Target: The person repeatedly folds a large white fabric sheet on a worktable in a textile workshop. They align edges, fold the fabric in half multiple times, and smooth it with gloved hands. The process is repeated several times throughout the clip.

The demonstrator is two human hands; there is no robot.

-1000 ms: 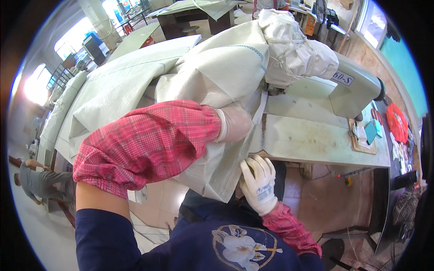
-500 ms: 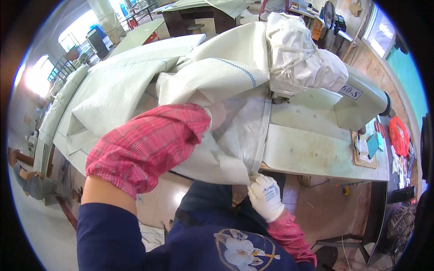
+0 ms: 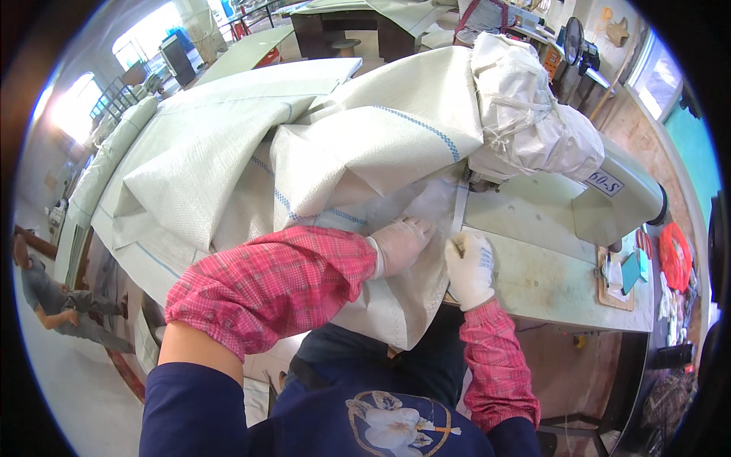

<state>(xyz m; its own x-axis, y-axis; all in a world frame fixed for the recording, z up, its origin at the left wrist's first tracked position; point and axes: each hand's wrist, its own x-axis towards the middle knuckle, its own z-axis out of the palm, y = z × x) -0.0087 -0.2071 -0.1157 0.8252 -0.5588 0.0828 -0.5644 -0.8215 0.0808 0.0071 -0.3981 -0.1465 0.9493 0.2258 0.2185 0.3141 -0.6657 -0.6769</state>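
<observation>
White woven plastic fabric with blue dashed stripes lies in big folds over the table and hangs over its front edge. Clear plastic film lies in the fabric's opening. On that film rests my gloved left hand, its fingers laid over it, fingertips partly hard to make out. My gloved right hand is closed on the fabric's right edge, just beside the left. Beyond both hands stands a sewing machine, its head wrapped in a tied white sack. The fabric edge runs up to the machine's needle area, mostly hidden under the wrapping.
On the machine table, a small board with a green pad lies at the right. A red plastic bag hangs beyond. Rolled fabric lines the left side. Another person is at the far left; a fan stands behind.
My right hand has moved up from the hanging fabric corner to the edge nearer the machine. My left hand has shifted right and nearer, out from under the fold.
</observation>
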